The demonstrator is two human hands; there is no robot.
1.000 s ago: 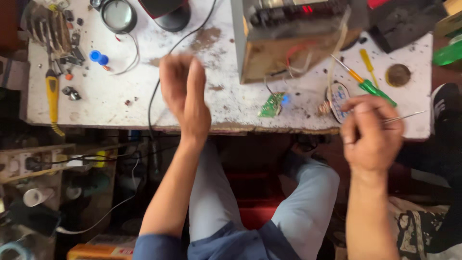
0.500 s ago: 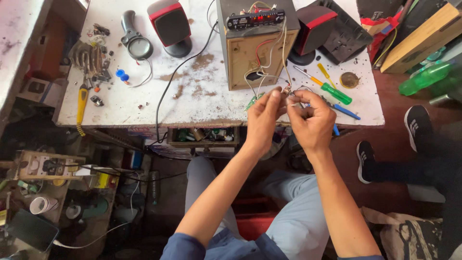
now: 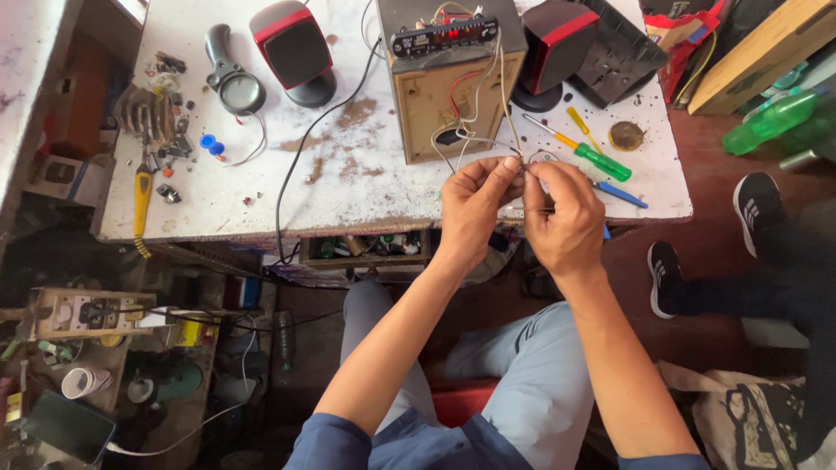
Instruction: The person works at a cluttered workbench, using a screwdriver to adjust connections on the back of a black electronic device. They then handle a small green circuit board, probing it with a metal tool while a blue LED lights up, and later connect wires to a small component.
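My left hand and my right hand meet above the front edge of a stained white workbench. Both pinch the ends of thin wires between thumb and fingers. The wires run up into an opened wooden speaker box with a black control panel on top. My right hand also seems to hold a thin metal tool; it is mostly hidden by the fingers.
Two red-and-black speakers, a magnifier, a green screwdriver, a blue screwdriver, a yellow-handled tool and small parts lie on the bench. Another person's black shoes stand at right. A power strip sits lower left.
A second ago my hands were apart, the left raised open and the right holding a thin tool. They came together at the wires and now pinch them; the view tilted back from the bench.
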